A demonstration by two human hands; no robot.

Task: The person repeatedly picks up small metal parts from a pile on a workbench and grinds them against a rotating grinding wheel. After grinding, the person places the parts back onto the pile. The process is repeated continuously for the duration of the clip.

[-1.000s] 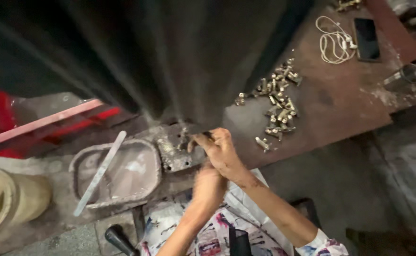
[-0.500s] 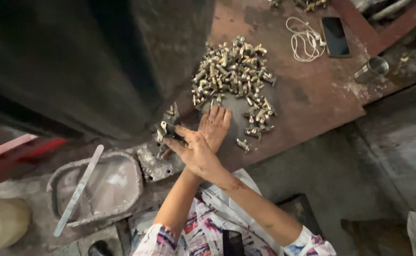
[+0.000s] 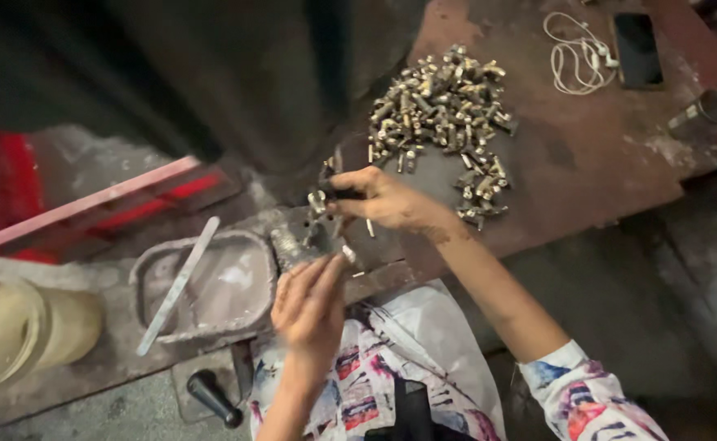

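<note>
A large dark machine body [image 3: 211, 73] fills the view from nine to twelve o'clock, and a rust-red steel work table [image 3: 587, 163] runs from twelve to three. On that plate, at about one o'clock from the hands, lies a heap of small brass fittings [image 3: 444, 106], with a few strays trailing down toward the wrist. Left of centre, at eight o'clock, a grey oval tray [image 3: 203, 286] holds a flat metal strip [image 3: 180, 284] laid across it, and a yellowish bucket [image 3: 24, 331] sits at the far left edge.

At the middle, a small metal fixture [image 3: 301, 241] juts from the foot of the machine. The right hand [image 3: 387, 200] reaches in from four o'clock, its fingers closed on a small dark part [image 3: 330, 192] held right at the fixture's top. The left hand [image 3: 313, 306] comes up from six o'clock with fingers loosely curled, their tips touching the fixture's near side; I cannot tell whether it pinches anything.

To seat the part well, I judge the right hand should keep it square to the fixture and press straight in, while the left steadies the fixture from below. Fingertips ought to stay clear of the machine's dark underside just above. Small brass pieces roll easily, so a firm pinch matters.
</note>
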